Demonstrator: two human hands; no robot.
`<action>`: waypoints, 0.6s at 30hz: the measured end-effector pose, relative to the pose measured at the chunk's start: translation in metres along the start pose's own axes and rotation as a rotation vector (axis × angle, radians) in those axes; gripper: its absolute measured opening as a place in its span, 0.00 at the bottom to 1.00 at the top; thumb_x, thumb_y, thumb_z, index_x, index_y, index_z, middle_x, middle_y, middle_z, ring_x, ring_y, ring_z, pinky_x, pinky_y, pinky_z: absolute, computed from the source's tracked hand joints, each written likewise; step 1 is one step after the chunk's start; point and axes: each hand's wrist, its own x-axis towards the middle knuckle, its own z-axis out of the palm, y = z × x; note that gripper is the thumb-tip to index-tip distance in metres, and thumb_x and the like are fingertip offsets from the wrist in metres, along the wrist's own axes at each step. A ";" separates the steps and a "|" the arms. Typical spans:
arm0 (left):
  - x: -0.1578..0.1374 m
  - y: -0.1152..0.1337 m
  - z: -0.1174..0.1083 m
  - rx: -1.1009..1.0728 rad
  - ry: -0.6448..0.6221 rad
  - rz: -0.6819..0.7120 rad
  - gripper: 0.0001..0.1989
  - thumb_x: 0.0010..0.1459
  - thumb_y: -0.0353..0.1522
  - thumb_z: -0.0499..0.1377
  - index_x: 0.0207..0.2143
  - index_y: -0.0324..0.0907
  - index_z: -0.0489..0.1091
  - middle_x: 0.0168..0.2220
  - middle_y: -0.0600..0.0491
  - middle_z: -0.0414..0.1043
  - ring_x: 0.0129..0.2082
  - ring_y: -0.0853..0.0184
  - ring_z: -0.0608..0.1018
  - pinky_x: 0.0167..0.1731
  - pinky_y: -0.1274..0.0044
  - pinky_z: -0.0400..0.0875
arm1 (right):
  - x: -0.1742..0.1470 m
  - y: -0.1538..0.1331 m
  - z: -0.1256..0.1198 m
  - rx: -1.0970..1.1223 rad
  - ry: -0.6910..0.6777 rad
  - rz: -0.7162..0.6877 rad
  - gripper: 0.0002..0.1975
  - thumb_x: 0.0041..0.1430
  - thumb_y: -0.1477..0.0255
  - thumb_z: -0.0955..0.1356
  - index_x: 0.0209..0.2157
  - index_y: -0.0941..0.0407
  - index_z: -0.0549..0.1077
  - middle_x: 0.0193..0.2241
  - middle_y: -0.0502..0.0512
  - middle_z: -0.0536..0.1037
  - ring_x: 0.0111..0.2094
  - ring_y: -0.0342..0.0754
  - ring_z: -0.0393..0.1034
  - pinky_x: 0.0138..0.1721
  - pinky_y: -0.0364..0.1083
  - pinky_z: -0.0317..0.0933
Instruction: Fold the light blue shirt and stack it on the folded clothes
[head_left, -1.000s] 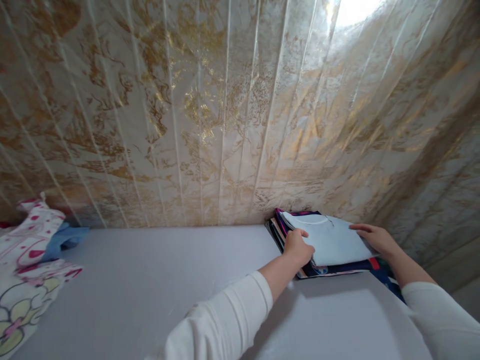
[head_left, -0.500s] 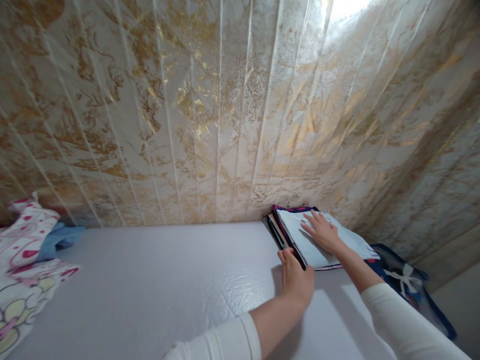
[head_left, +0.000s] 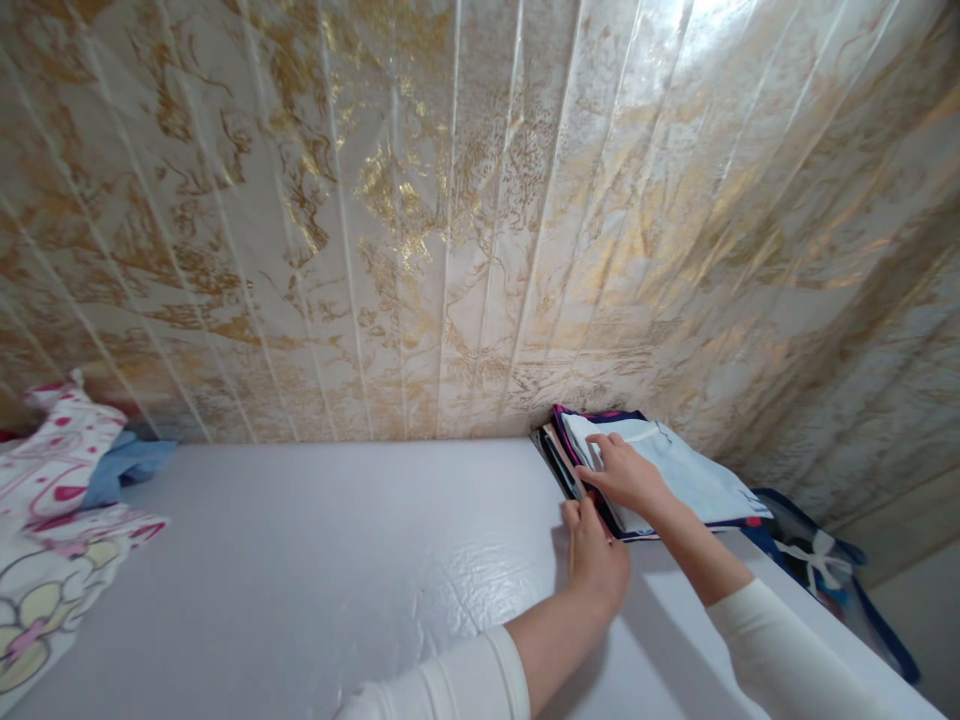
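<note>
A stack of folded clothes (head_left: 675, 465) lies at the right by the wall, with a light blue piece on top and dark and pink layers beneath. My left hand (head_left: 596, 555) is closed around the stack's near left corner, its fingertips partly hidden against the layers. Over the top piece's left edge rests my right hand (head_left: 622, 475), fingers bent and thumb held apart from them. Whether a fold of cloth lies under the thumb is hard to see.
The stack lies on a smooth pale surface (head_left: 337, 560). Crumpled printed cloth (head_left: 67, 460) and a blue cloth (head_left: 124, 470) lie at the far left. A see-through, dark-trimmed bag (head_left: 832, 570) is at the right edge. Gold-patterned sheeting (head_left: 420, 230) covers the wall behind.
My right hand has slid from the middle of the light blue piece to its left edge, and its fingers have bent. My left hand stays at the stack's corner. The view shifts slightly.
</note>
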 end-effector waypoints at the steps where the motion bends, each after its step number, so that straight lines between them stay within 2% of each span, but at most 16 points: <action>1: -0.001 0.000 0.001 -0.001 0.002 0.007 0.28 0.50 0.15 0.52 0.53 0.39 0.61 0.53 0.45 0.59 0.55 0.63 0.70 0.54 0.77 0.63 | 0.000 -0.003 -0.002 0.011 -0.010 -0.002 0.23 0.56 0.67 0.66 0.53 0.59 0.69 0.45 0.62 0.75 0.44 0.55 0.71 0.40 0.46 0.60; 5: -0.001 0.002 0.003 -0.003 0.017 0.025 0.24 0.49 0.15 0.52 0.49 0.40 0.62 0.52 0.46 0.59 0.54 0.63 0.70 0.55 0.77 0.62 | 0.005 -0.004 -0.007 0.064 -0.044 -0.018 0.20 0.54 0.78 0.64 0.49 0.59 0.72 0.35 0.56 0.78 0.36 0.48 0.72 0.35 0.41 0.57; 9: 0.004 0.007 0.006 -0.004 0.000 0.038 0.19 0.49 0.17 0.54 0.44 0.40 0.65 0.52 0.46 0.60 0.54 0.62 0.70 0.57 0.77 0.60 | 0.007 -0.003 -0.005 0.102 -0.080 -0.047 0.22 0.51 0.81 0.64 0.49 0.58 0.73 0.30 0.52 0.79 0.32 0.47 0.72 0.32 0.40 0.58; 12: 0.007 0.009 0.008 -0.005 -0.018 0.018 0.17 0.49 0.18 0.56 0.41 0.40 0.66 0.51 0.46 0.61 0.54 0.60 0.70 0.57 0.76 0.60 | 0.008 -0.001 -0.003 0.123 -0.107 -0.070 0.19 0.52 0.78 0.66 0.47 0.58 0.74 0.28 0.51 0.79 0.30 0.47 0.73 0.30 0.40 0.59; 15: 0.006 0.009 0.007 -0.006 0.000 -0.022 0.17 0.49 0.19 0.54 0.41 0.40 0.65 0.50 0.46 0.62 0.52 0.60 0.72 0.55 0.73 0.62 | 0.012 0.006 -0.008 0.145 -0.087 -0.085 0.15 0.59 0.72 0.65 0.47 0.56 0.74 0.34 0.53 0.80 0.33 0.47 0.75 0.35 0.41 0.63; 18: 0.003 0.008 0.003 -0.009 0.026 -0.023 0.24 0.50 0.18 0.53 0.50 0.39 0.59 0.52 0.46 0.62 0.54 0.62 0.70 0.55 0.75 0.61 | 0.013 0.013 -0.009 0.127 -0.023 -0.077 0.18 0.65 0.70 0.59 0.52 0.57 0.72 0.48 0.59 0.77 0.47 0.49 0.72 0.48 0.44 0.62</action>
